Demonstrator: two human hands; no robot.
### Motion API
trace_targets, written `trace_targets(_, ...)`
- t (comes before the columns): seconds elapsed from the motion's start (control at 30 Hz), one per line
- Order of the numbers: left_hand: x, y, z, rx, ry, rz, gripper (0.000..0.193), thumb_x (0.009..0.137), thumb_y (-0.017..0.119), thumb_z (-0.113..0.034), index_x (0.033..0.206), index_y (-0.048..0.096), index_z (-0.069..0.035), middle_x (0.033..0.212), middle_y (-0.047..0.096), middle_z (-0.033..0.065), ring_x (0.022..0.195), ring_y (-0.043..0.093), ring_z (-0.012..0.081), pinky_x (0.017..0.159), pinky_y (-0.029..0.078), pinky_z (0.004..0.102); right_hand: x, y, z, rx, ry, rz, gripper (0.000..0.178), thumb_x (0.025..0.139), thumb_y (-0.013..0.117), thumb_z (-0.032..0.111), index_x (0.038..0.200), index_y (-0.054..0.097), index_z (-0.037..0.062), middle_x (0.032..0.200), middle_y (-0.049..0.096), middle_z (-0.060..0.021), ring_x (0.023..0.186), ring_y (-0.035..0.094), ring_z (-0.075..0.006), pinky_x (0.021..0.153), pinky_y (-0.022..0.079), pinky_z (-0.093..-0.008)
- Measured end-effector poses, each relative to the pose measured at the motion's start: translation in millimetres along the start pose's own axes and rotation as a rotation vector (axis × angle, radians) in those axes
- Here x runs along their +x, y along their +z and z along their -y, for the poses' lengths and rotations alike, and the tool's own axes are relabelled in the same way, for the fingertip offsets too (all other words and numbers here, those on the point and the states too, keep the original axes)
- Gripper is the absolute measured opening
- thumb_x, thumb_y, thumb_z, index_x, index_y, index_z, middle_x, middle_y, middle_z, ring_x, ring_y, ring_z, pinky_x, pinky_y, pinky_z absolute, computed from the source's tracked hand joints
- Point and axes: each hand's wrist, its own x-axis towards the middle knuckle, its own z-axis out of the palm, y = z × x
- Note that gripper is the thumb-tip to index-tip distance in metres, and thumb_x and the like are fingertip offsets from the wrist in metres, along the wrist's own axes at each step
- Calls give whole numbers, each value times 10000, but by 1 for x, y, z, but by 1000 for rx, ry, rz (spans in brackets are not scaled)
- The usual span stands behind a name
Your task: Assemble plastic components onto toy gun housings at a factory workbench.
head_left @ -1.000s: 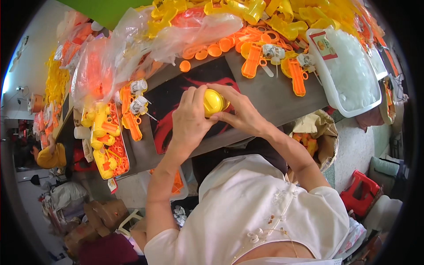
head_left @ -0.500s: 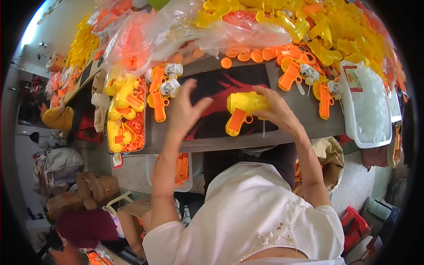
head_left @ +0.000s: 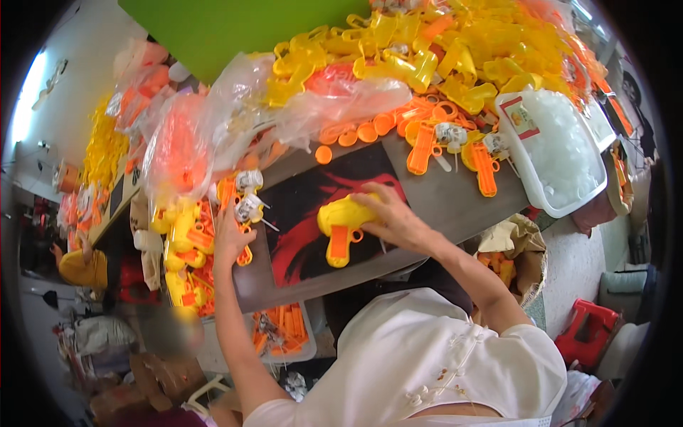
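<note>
My right hand (head_left: 398, 219) is closed around the back of a yellow toy gun (head_left: 346, 213) with an orange grip panel, held above the dark mat (head_left: 292, 235). Off to the left, my left hand (head_left: 231, 238) reaches over an orange toy gun assembly (head_left: 245, 256) beside the bin. Its fingers are stretched out with the thumb apart; the fingertips' contact is unclear. Next to that hand lie clear-and-white mechanism pieces (head_left: 249, 208). The left bin holds several yellow toy guns (head_left: 186, 231) among orange parts.
Yellow shells (head_left: 455, 64) and plastic bags (head_left: 178, 135) heap along the table's back. Orange caps (head_left: 324, 154) and two assemblies (head_left: 486, 174) lie nearer. A white tub (head_left: 523, 156) of clear parts stands right. Below the table are an orange-parts bin (head_left: 309, 349) and a sack (head_left: 530, 245).
The view has turned, with the table now slanting. My left hand has moved from beside the mat to the orange assembly at the left. My right hand still holds the yellow toy gun.
</note>
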Motion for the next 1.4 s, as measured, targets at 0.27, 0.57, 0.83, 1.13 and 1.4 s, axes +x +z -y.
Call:
trace_targets(0.27,-12,-39,-56,-106,49,-34,919,647,777,-161,1441,327,-53,1214,463,195,1146,460,370,1004,388,420,56,76,31,279,-82,-72,534,803,714,158,1284,507,51,1405,395,-210,1281,403,-406,1047,377,-453)
trace_targets(0.57,-36,-30,-152,-133,330,44,885,617,805,-169,1404,412,-76,1244,453,182,1169,449,353,1018,381,412,133,-62,17,-43,-189,-821,186,844,597,-55,1018,596,11,958,643,-94,851,630,-197,747,502,-301)
trace_targets(0.83,-27,57,-203,-58,574,100,928,624,847,-240,1413,386,-81,1244,425,172,1172,431,349,1024,367,438,192,-176,-116,-193,243,-843,210,846,585,94,1038,642,32,959,690,-140,885,663,-303,782,517,-386)
trace_targets(1.13,-29,65,-152,185,308,-308,623,886,604,-329,1411,402,-61,1426,378,190,1332,339,343,1127,182,562,202,-132,-133,-696,222,-131,222,795,598,156,1005,650,107,1042,628,-95,1003,599,-304,837,459,-440)
trace_targets(1.4,-30,78,-107,68,243,-255,503,952,523,-295,1380,437,-45,1398,410,190,1303,377,358,1131,213,505,196,-130,-144,-662,177,-203,178,841,580,184,965,652,78,971,639,-85,921,611,-275,761,462,-401)
